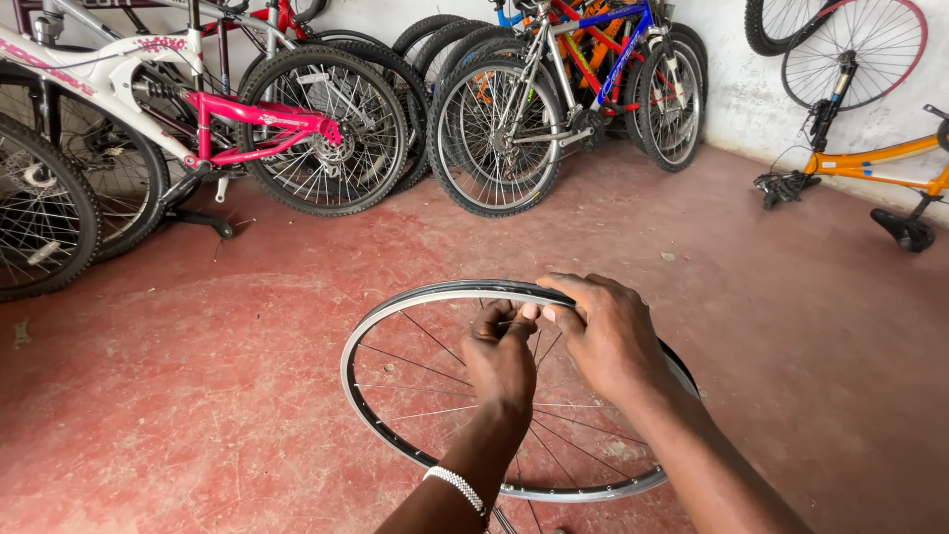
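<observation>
A bare wheel (395, 415) is being held just above the red floor (198, 396), low in the middle of the view. It is being seen tilted, its far edge toward the bikes and its near edge toward the person, so the round rim is showing as an oval with the long axis running left to right. The rim is smooth, shiny metal with a dark inner band; thin wire spokes are fanning inward, and the hub is being hidden by the forearms.

The left hand (501, 361) is being kept inside the rim at its far edge, fingers pinched together on something small at a spoke; what is being pinched cannot be told. A white beaded band (456, 488) is being worn on that wrist. The right hand (605, 336) is being laid over the far rim, fingers curled down onto it, fingertips touching those of the left.

The floor is rough, scuffed concrete. Bikes are being leaned against the white wall behind: a pink-and-white bike (237, 124), a blue bike (593, 69) and an orange frame (870, 163).
</observation>
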